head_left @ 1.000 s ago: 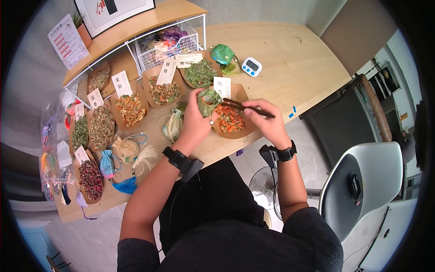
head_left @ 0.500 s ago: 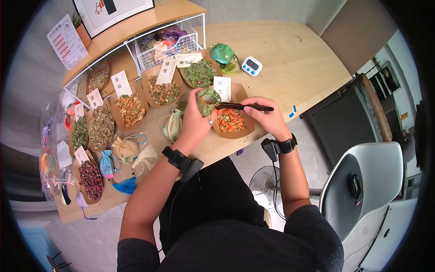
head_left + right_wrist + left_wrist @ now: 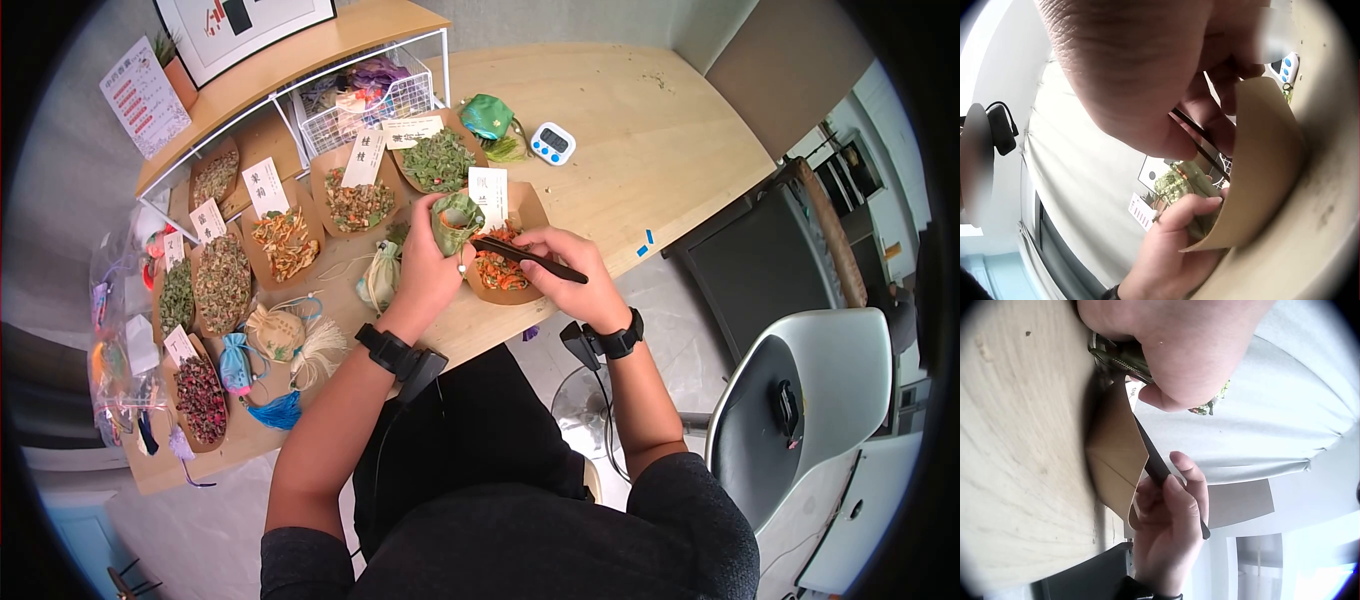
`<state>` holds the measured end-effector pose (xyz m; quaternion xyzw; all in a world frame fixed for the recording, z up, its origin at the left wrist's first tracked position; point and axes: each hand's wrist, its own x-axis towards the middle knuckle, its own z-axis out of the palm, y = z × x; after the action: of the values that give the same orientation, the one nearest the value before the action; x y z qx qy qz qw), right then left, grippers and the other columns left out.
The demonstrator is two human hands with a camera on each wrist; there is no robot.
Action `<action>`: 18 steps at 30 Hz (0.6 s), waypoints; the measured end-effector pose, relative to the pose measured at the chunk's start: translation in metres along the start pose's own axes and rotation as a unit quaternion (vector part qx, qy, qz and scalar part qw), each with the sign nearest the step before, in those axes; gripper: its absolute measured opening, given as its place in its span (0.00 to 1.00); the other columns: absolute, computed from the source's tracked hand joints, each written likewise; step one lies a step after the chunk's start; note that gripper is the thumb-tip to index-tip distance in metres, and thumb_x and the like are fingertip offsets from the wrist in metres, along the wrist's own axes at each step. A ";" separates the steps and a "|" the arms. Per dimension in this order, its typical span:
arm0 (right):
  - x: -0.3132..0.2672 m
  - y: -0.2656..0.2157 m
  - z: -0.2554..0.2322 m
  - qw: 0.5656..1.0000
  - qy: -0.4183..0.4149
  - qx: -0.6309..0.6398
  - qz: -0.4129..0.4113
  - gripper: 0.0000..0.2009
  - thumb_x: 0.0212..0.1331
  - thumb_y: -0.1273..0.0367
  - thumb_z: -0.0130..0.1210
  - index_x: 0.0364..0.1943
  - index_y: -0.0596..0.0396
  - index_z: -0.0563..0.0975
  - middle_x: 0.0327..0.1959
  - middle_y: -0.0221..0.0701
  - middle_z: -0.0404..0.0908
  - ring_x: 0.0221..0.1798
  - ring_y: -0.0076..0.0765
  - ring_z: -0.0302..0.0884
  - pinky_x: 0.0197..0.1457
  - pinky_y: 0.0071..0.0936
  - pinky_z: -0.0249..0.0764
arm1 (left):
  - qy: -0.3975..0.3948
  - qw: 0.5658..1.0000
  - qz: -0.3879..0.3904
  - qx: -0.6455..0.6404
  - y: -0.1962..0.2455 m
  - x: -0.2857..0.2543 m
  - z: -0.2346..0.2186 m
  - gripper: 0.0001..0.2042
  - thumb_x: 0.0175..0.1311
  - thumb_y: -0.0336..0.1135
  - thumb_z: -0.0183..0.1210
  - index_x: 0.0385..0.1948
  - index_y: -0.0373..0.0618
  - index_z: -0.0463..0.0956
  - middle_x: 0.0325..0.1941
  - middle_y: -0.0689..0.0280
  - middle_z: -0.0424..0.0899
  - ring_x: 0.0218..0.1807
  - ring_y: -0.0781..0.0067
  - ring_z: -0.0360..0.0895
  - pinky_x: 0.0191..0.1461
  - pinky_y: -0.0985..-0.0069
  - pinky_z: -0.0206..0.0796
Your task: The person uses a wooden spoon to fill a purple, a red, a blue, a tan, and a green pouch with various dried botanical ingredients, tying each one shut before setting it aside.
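Note:
My left hand (image 3: 425, 265) grips a small green fabric pouch (image 3: 453, 228), its mouth facing up. In my right hand (image 3: 592, 287) is a pair of dark tweezers (image 3: 530, 260), pinched between thumb and fingers and pointing left. Their tips reach the pouch's lower right side in the head view. Both hands are over a brown paper tray (image 3: 530, 205) of orange dried petals (image 3: 500, 275) with a white label card (image 3: 488, 195). From the right wrist, the two tweezer prongs (image 3: 1207, 159) show, and the tray wall hides their ends.
More paper trays of dried herbs (image 3: 440, 160) and rosebuds (image 3: 202, 398) stand to the left. Finished-looking sachets (image 3: 275, 330) lie near the front edge. A white timer (image 3: 553, 144) and a green pouch (image 3: 487, 117) sit behind; a shelf (image 3: 300, 70) borders the back.
The tweezers' handle end has swung downward, and my right hand has shifted slightly down and left. The prongs, spread apart a second ago, now appear together. My left hand keeps hold of the pouch.

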<state>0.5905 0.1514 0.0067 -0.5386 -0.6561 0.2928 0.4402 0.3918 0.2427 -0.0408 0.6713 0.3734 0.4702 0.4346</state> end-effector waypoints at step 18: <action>0.004 0.011 -0.002 0.994 0.093 0.058 -0.007 0.16 0.58 0.79 0.56 0.51 0.56 0.80 0.23 0.24 0.78 0.27 0.15 0.71 0.32 0.19 0.68 | -0.014 1.000 -0.005 0.016 0.002 0.000 -0.002 0.30 0.57 0.24 0.62 0.63 0.43 0.61 0.57 0.57 0.77 0.60 0.63 0.76 0.64 0.67 0.68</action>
<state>0.5975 0.1579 -0.0010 -0.5324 -0.5981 0.2763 0.5315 0.3900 0.2422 -0.0391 0.6828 0.3782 0.4526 0.4313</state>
